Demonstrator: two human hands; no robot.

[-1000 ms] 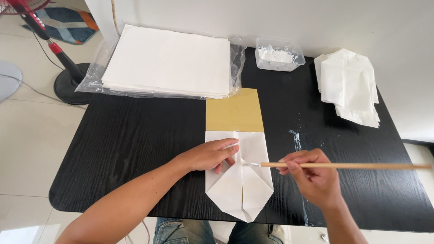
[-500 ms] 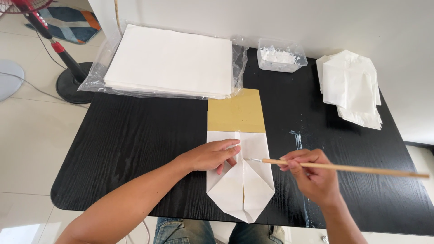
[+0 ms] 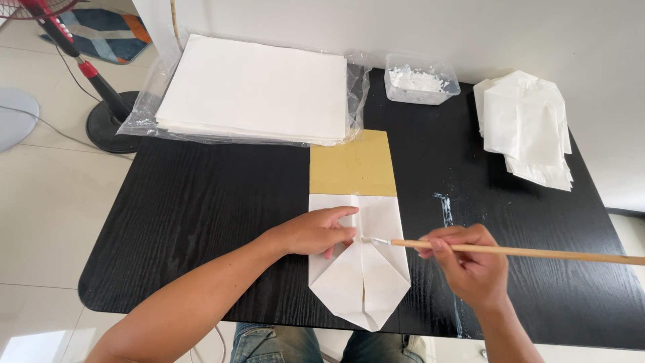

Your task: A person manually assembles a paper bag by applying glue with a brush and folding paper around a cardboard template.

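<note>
Black woodgrain table (image 3: 201,202), pointed folded white paper (image 3: 363,282), thin wooden stick (image 3: 524,252)

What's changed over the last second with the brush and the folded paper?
Little. The right hand holds the brush, whose tip has crept left along the folded paper, closer to the left hand. The left hand has stayed pressed flat on the paper. The paper stack, the tub and the folded pile lie unmoved.

two hands (image 3: 316,232), one stick (image 3: 524,252), two paper stacks (image 3: 255,91)
</note>
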